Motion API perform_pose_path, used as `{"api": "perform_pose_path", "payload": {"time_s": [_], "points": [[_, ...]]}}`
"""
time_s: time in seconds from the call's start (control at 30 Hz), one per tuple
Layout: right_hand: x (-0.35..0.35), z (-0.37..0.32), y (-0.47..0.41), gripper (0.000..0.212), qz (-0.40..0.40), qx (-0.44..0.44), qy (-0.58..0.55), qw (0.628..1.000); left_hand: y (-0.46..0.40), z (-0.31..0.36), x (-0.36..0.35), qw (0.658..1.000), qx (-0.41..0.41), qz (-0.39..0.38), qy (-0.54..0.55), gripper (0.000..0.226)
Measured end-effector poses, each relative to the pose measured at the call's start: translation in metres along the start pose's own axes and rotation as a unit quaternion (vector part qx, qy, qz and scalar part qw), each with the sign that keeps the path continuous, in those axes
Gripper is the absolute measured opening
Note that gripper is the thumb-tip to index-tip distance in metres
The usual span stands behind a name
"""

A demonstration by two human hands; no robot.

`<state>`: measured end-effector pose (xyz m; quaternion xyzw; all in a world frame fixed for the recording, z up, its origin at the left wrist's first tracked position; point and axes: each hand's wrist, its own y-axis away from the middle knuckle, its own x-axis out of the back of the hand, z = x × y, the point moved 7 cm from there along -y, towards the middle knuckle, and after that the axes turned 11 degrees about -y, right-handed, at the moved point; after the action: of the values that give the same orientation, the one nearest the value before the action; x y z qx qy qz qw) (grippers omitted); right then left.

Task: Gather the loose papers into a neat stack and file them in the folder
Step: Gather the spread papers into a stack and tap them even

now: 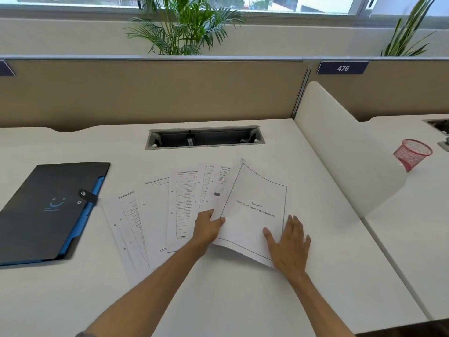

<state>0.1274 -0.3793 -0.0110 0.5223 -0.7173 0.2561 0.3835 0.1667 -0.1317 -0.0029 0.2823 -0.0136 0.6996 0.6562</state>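
Single head view: looks forward and down over desk (243, 300), near, partition (145, 93) and window beyond.

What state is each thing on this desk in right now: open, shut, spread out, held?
Folder: closed, strap snapped, lying flat at the left.
Loose papers: fanned out across the desk, not yet stacked.
Title page: on top at the right, left edge lifted.
Left hand: gripping the title page's left edge.
Right hand: flat, pressing on the title page.
Red mesh basket: tipped over on the neighbouring desk.
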Motion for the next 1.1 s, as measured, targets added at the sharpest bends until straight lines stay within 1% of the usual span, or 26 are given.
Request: {"api": "perform_pose_path", "payload": {"time_s": [0.07,0.13,0.2,0.27,0.33,0.4,0.5,0.57,0.63,0.7,0.73,0.77,0.8,0.87,0.9,1.0,1.1], "points": [[-0.004,0.002,-0.003,0.088,-0.032,-0.022,0.005,0.999,0.001,-0.006,0.007,0.999,0.007,0.033,-0.026,0.038],[-0.01,-0.003,-0.006,0.086,-0.058,-0.011,0.018,0.998,0.0,-0.01,0.011,0.996,0.011,0.06,-0.064,0.044],[-0.014,-0.011,-0.007,0.084,-0.065,0.001,0.021,0.998,0.001,-0.008,0.017,0.984,0.006,0.101,-0.144,0.046],[-0.017,-0.018,-0.008,0.082,-0.067,0.005,0.015,0.998,0.0,-0.005,0.023,0.964,0.006,0.137,-0.228,0.048],[-0.018,-0.023,-0.01,0.082,-0.067,0.005,0.006,0.998,-0.002,-0.006,0.025,0.956,0.017,0.135,-0.26,0.051],[-0.019,-0.026,-0.011,0.081,-0.073,0.004,0.006,0.997,-0.005,-0.008,0.026,0.958,0.025,0.114,-0.262,0.055],[-0.02,-0.028,-0.012,0.08,-0.078,0.004,0.004,0.997,-0.009,-0.005,0.03,0.967,0.008,0.109,-0.229,0.054],[-0.021,-0.029,-0.014,0.08,-0.08,0.002,-0.001,0.997,-0.012,-0.004,0.036,0.98,0.003,0.114,-0.166,0.052],[-0.022,-0.029,-0.014,0.079,-0.082,0.0,-0.006,0.997,-0.014,-0.006,0.041,0.991,0.023,0.104,-0.076,0.059],[-0.023,-0.028,-0.015,0.078,-0.085,-0.003,-0.013,0.996,-0.017,-0.008,0.044,0.995,0.05,0.088,-0.003,0.072],[-0.024,-0.028,-0.015,0.077,-0.087,-0.004,-0.016,0.996,-0.019,-0.009,0.045,0.995,0.06,0.08,0.023,0.073],[-0.025,-0.027,-0.016,0.077,-0.089,-0.004,-0.018,0.996,-0.021,-0.01,0.045,0.994,0.066,0.069,0.044,0.068],[-0.025,-0.027,-0.016,0.076,-0.09,-0.004,-0.02,0.996,-0.024,-0.01,0.044,0.995,0.068,0.053,0.06,0.057],[-0.024,-0.028,-0.017,0.074,-0.089,-0.002,-0.023,0.996,-0.024,-0.01,0.04,0.995,0.057,0.009,0.077,0.037],[-0.024,-0.028,-0.017,0.073,-0.088,-0.001,-0.026,0.996,-0.023,-0.009,0.038,0.996,0.047,-0.008,0.078,0.03],[-0.019,-0.029,-0.019,0.073,-0.076,-0.003,-0.047,0.996,-0.019,-0.004,0.037,0.997,0.01,-0.028,0.078,0.024],[-0.005,-0.033,-0.026,0.081,-0.039,0.001,-0.122,0.992,-0.012,0.004,0.042,0.993,-0.025,-0.039,0.109,0.024]]}}
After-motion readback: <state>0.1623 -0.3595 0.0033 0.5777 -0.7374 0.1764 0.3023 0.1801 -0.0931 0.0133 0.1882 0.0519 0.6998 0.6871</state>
